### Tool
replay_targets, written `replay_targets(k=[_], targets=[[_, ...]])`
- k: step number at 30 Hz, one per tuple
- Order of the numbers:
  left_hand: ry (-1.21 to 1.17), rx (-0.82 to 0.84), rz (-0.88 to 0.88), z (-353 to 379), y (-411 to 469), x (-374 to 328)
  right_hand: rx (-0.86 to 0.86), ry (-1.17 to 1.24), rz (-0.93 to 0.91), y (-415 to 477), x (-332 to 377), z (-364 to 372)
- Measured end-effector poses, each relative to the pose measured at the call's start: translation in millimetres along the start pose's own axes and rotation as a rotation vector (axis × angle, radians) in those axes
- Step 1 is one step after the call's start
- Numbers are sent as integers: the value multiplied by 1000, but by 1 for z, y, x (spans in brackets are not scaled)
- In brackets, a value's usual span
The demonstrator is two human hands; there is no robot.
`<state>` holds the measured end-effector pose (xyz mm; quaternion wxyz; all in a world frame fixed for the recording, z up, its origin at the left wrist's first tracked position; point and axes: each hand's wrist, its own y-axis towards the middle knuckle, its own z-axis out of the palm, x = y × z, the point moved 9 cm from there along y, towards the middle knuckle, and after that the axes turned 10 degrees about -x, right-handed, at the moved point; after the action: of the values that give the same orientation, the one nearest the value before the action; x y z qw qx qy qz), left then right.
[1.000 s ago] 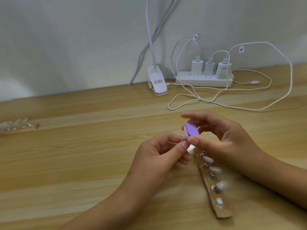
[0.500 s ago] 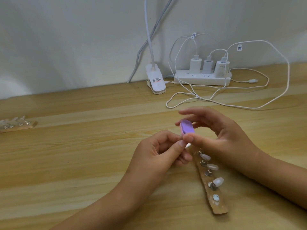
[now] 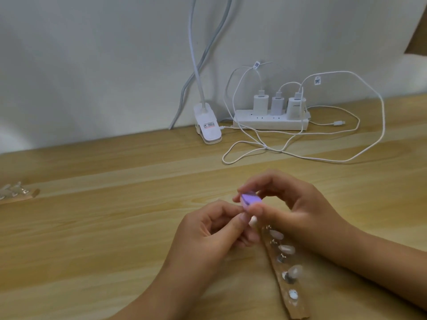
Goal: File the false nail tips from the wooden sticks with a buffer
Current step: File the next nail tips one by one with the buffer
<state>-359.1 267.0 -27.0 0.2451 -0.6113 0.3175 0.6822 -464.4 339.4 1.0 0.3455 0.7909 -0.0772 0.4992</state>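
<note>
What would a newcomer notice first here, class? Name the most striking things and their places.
The purple buffer stands out at the centre, pinched in the right hand over a white nail tip that the left hand holds. Just below them a wooden stick with more nail tips lies on the table, and a white power strip with tangled cables sits by the wall.

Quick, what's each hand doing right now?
Left hand: pinching a nail tip.
Right hand: holding the buffer.
</note>
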Motion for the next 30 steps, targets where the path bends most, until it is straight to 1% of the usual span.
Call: replay_targets(k=[2,5,8,12,14,15,16,18,21,22,25,28,30], targets=[[-6,-4,-8,0,0,0,5,-25,-44,-1,2,1],[-5,4,-19,2,0,0,24,36,89,-2,-7,2],[0,5,-23,1,0,0,23,-33,-20,-3,3,2],[-8,4,-34,1,0,-1,3,-33,3,-3,3,2],[2,4,-35,1,0,0,-14,-103,-126,-4,13,2],[7,-1,-36,0,0,0,-9,-126,-157,-6,15,4],[18,-6,-33,0,0,1,-2,-131,-136,-6,12,5],[31,-8,-23,0,0,1,11,-79,-17,-5,1,5],[55,10,0,2,-2,-1,21,-50,-59,-5,5,5],[67,15,8,2,-3,-2,20,-51,-46,-4,3,4],[67,16,20,1,-4,-2,23,15,101,-4,-8,4],[88,18,37,2,-5,-3,28,-46,-13,-7,5,6],[70,19,33,2,-5,-3,9,-33,52,-4,-1,5]])
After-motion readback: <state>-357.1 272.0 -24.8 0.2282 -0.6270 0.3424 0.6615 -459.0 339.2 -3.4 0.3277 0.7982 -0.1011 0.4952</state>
